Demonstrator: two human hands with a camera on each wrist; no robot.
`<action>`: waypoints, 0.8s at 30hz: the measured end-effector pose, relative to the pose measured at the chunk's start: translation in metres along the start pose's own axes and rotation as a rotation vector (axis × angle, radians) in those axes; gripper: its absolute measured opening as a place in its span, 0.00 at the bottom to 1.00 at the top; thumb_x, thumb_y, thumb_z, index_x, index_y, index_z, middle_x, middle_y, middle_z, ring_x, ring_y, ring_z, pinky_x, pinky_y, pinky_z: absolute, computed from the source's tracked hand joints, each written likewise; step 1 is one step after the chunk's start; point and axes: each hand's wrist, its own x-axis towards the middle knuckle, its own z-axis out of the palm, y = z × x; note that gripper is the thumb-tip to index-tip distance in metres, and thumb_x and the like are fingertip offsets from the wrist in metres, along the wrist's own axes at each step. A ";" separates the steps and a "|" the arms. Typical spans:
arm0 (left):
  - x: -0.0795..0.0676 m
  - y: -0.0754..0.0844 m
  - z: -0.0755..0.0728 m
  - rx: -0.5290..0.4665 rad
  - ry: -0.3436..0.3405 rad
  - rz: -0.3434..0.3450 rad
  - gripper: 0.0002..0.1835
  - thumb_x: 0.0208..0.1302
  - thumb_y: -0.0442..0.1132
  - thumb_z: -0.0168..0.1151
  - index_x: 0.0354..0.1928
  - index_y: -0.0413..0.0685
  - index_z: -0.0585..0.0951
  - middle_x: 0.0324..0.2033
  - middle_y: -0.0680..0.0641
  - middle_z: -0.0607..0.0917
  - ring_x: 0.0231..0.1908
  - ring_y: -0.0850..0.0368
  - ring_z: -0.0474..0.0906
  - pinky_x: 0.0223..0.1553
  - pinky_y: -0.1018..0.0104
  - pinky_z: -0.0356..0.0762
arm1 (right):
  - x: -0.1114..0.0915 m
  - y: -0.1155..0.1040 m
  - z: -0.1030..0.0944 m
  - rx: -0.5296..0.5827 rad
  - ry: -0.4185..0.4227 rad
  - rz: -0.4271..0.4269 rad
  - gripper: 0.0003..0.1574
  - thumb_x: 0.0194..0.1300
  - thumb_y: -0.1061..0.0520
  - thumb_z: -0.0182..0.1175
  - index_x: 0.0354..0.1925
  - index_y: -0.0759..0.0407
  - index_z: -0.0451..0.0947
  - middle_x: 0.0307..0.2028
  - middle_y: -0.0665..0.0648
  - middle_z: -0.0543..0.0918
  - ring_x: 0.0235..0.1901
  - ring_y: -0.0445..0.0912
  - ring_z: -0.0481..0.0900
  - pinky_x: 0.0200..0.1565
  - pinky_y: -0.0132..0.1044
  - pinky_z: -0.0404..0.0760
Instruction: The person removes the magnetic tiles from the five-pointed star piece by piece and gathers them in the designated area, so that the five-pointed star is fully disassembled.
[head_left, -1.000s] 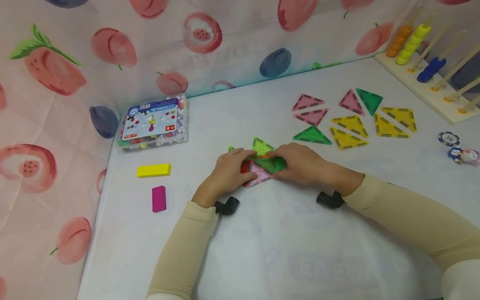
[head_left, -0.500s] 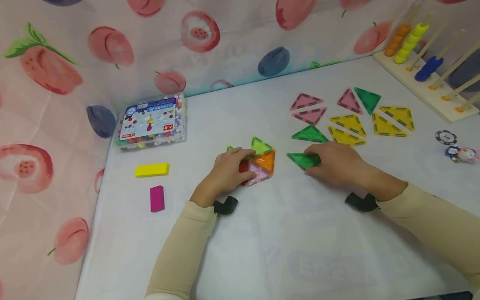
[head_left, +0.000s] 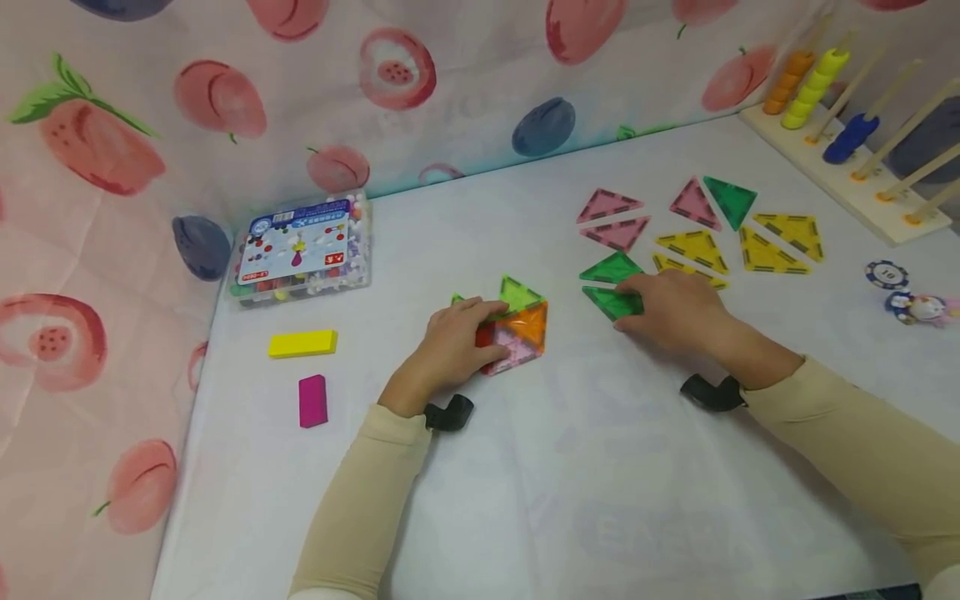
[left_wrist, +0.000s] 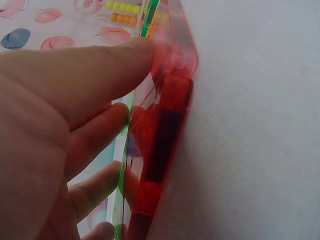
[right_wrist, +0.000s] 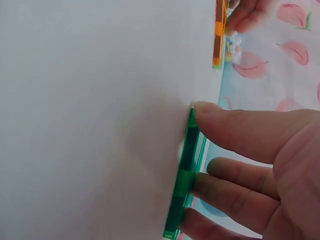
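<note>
My left hand (head_left: 459, 342) rests on a cluster of translucent magnetic tiles. Red (left_wrist: 165, 130), pink (head_left: 519, 350), orange (head_left: 534, 322) and lime green (head_left: 517, 295) pieces show around its fingers; the rest lie under the hand. Close up in the left wrist view, thumb and spread fingertips touch the tiles' top face. Farther right, my right hand (head_left: 678, 315) holds a dark green triangular tile (head_left: 609, 303) between thumb and fingers, flat at the table. A narrow gap parts it from another green triangle (head_left: 611, 266) just behind.
Pink triangles (head_left: 617, 232), yellow triangles (head_left: 772, 252) and one more green triangle (head_left: 731, 200) lie at back right. A bead abacus (head_left: 862, 158), poker chip (head_left: 887, 274) and small figurine (head_left: 918, 307) are farther right. A boxed bead set (head_left: 300, 248), yellow block (head_left: 303, 343) and magenta block (head_left: 312, 401) sit left.
The right hand has carried the dark green triangle off the cluster to the right, then slightly back beside the other green triangle, uncovering the orange tile. The left hand has stayed on the cluster.
</note>
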 end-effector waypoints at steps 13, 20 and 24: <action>-0.001 0.002 0.000 -0.002 0.009 -0.003 0.31 0.55 0.52 0.61 0.62 0.58 0.66 0.60 0.52 0.65 0.62 0.55 0.53 0.59 0.54 0.45 | -0.001 -0.009 0.000 0.001 -0.032 0.035 0.33 0.52 0.43 0.63 0.54 0.57 0.72 0.39 0.59 0.81 0.32 0.50 0.73 0.24 0.38 0.66; -0.001 0.000 0.001 -0.015 0.018 -0.005 0.31 0.55 0.51 0.62 0.61 0.58 0.66 0.60 0.51 0.65 0.62 0.54 0.54 0.60 0.54 0.45 | -0.004 -0.009 0.001 0.062 -0.018 0.033 0.37 0.50 0.42 0.65 0.55 0.57 0.70 0.42 0.60 0.79 0.39 0.53 0.74 0.32 0.43 0.70; 0.000 -0.003 0.002 -0.048 0.025 0.010 0.31 0.54 0.52 0.62 0.60 0.57 0.67 0.60 0.51 0.66 0.60 0.54 0.56 0.60 0.55 0.44 | -0.006 -0.005 -0.001 0.116 -0.011 0.036 0.39 0.50 0.42 0.65 0.56 0.58 0.69 0.47 0.61 0.77 0.46 0.55 0.71 0.42 0.50 0.70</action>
